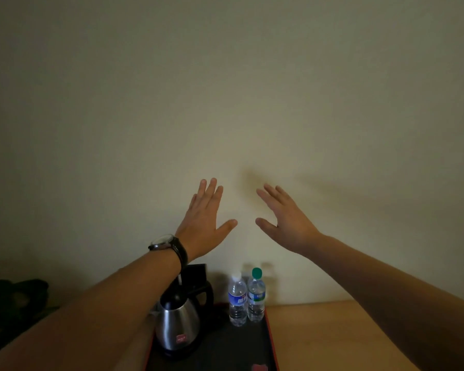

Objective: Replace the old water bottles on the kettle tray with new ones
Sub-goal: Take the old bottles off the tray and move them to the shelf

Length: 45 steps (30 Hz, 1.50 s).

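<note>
Two clear water bottles stand side by side at the back right of a black kettle tray point(225, 349) with a red rim: one with a white cap and blue label point(237, 301), one with a green cap point(256, 297). A steel kettle point(178, 325) with a black handle stands on the tray's left side. My left hand point(202, 223) and my right hand point(287, 223) are raised in front of the wall, well above the bottles, palms down with fingers spread. Neither hand holds anything. A dark watch is on my left wrist.
The tray lies on a light wooden tabletop point(319, 338) against a plain pale wall. A dark shape point(14, 298), perhaps a plant or bag, sits at the left edge. A small red item point(259, 367) lies on the tray's near part.
</note>
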Motion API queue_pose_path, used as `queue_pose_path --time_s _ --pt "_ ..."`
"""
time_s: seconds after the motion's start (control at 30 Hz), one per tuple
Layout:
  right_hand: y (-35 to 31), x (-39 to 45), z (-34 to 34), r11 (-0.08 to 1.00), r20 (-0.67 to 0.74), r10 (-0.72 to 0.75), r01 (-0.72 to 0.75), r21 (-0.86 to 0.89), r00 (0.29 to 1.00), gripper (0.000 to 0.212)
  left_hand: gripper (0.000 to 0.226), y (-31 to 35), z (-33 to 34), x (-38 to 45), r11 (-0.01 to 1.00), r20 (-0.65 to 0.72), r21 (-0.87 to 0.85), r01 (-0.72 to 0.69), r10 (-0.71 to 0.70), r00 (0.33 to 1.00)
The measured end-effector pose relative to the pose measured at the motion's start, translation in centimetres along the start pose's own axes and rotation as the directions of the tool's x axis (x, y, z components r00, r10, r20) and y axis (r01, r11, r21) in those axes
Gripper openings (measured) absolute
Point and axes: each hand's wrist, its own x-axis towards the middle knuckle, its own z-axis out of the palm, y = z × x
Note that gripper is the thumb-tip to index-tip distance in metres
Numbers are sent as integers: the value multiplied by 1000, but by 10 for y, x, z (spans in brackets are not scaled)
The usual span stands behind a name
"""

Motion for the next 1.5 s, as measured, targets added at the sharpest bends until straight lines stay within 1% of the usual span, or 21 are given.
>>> queue_pose_path --time_s 0.1,0.23,0.37,0.5,0.57,0.63,0.7,0.8,0.93,1.0,1.17,1.3,1.5 --pt "19 -14 39 999 73 30 -32 27 997 72 97 -7 46 -12 999 78 11 36 -37 996" --pt "52 -36 102 992 233 114 -123 27 966 74 105 -22 118 -32 993 219 4 120 -118 969" --pt "82 -57 163 984 371 168 -176 -11 913 73 98 -39 188 -52 982 368 -40 183 -156 917" --pt "100 -69 204 965 497 241 -259 -33 834 69 86 -43 234 -66 966 531 -76 247 -171 830" --pt "102 -70 214 960 530 252 -280 -28 810 67 83 -41 245 -68 946 552 -130 298 -181 814" --pt "103 -69 219 954 518 259 -299 -7 815 66 73 -39 248 -66 914 505 -189 358 -222 834" --pt "102 -66 220 952 473 263 -305 13 841 60 58 -38 247 -62 899 447 -203 389 -268 853" --pt "99 -63 221 941 430 285 -336 44 856 49 43 -40 243 -58 869 424 -198 453 -341 839" --pt "94 -60 219 935 416 306 -352 37 857 32 37 -42 238 -61 854 397 -222 471 -362 843" --pt "91 -61 216 936 417 299 -350 48 858 30 36 -41 235 -65 846 392 -236 478 -367 844" --pt "88 -74 198 922 386 305 -372 111 871 30 35 -24 218 -66 852 390 -271 448 -329 860" --pt "90 -81 184 901 374 327 -405 153 868 31 35 -17 209 -58 845 426 -295 446 -302 853" --pt "112 -110 131 864 296 409 -471 180 863 33 35 28 203 -37 885 457 -315 342 -175 872"
